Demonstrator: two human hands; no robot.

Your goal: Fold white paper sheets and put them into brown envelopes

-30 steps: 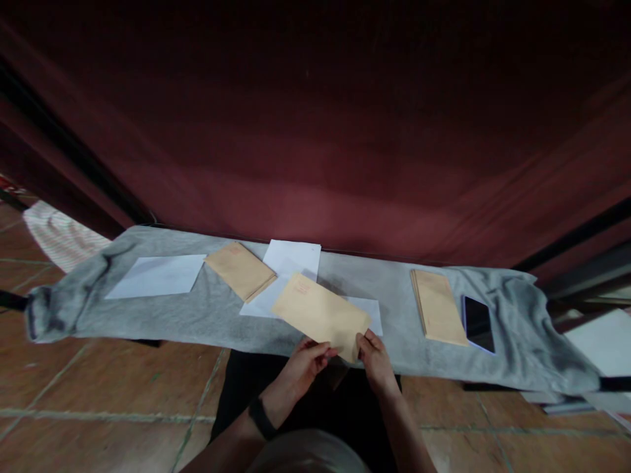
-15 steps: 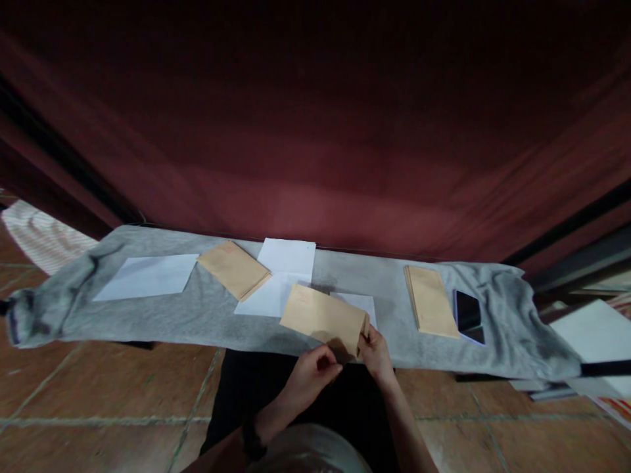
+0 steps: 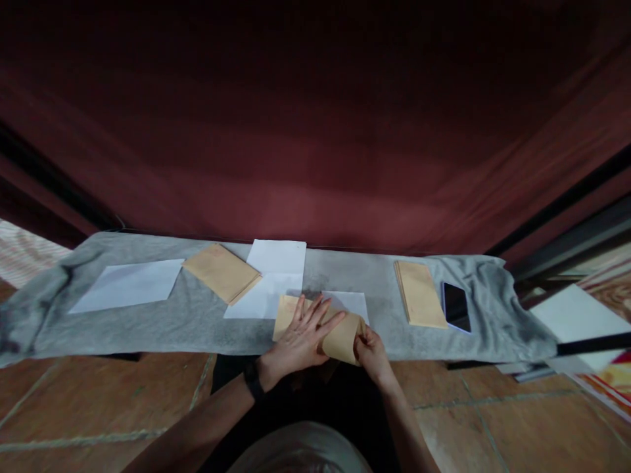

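Observation:
A brown paper envelope (image 3: 345, 332) lies at the front edge of the cloth-covered surface, its right end bulging upward. My left hand (image 3: 303, 335) presses flat on it with fingers spread, covering its middle. At its right end, my right hand (image 3: 371, 351) grips the envelope's edge between thumb and fingers. Partly behind the envelope is a small white sheet (image 3: 352, 302). Further left, white paper (image 3: 279, 257) with a fold line lies under the corner of a stack of brown envelopes (image 3: 221, 272).
A grey cloth (image 3: 197, 332) covers the narrow surface. Another white sheet (image 3: 131, 284) lies at the left. On the right are a second envelope stack (image 3: 420, 293) and a phone (image 3: 456, 307). A dark red curtain (image 3: 315, 164) rises behind.
My left hand has moved up from below the envelope and now lies spread on it. The envelope has come down flatter, its right end curling. My right hand keeps its hold.

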